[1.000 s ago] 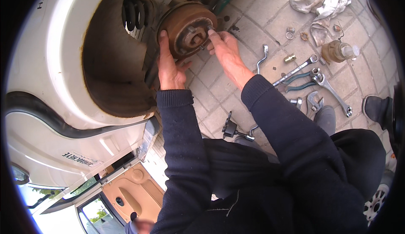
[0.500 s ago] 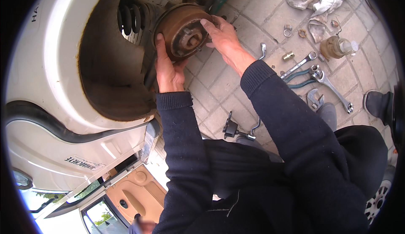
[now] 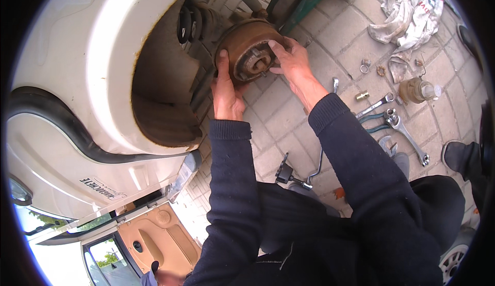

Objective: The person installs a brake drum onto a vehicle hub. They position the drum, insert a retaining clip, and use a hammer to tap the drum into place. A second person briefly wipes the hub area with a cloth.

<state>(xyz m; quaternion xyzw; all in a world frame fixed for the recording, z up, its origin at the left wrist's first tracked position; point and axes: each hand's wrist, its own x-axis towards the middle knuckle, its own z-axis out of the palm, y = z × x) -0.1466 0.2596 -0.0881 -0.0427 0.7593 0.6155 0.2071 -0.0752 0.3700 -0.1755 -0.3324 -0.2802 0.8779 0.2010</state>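
Observation:
A rusty brown brake drum [image 3: 242, 45] sits in the wheel well of a white vehicle, with a raised hub and studs at its centre. Gripping its near left edge is my left hand [image 3: 227, 94], thumb up along the rim and fingers curled underneath. My right hand [image 3: 295, 68] holds the right side, its thumb on the front face and its fingers around the far rim. The back of the drum is hidden.
A green jack [image 3: 314, 0] stands behind the drum. On the paving lie a ratchet wrench [image 3: 410, 139], a combination wrench [image 3: 379, 103], an adjustable wrench [image 3: 388, 146], a socket [image 3: 362, 96], rags [image 3: 399, 18] and a bottle of amber liquid [image 3: 415, 90]. Another person's shoe [image 3: 456, 156] is at right.
The view has shifted, so the drum, vehicle and tools appear farther right and lower. Both hands keep their grip on the drum in nearly the same pose.

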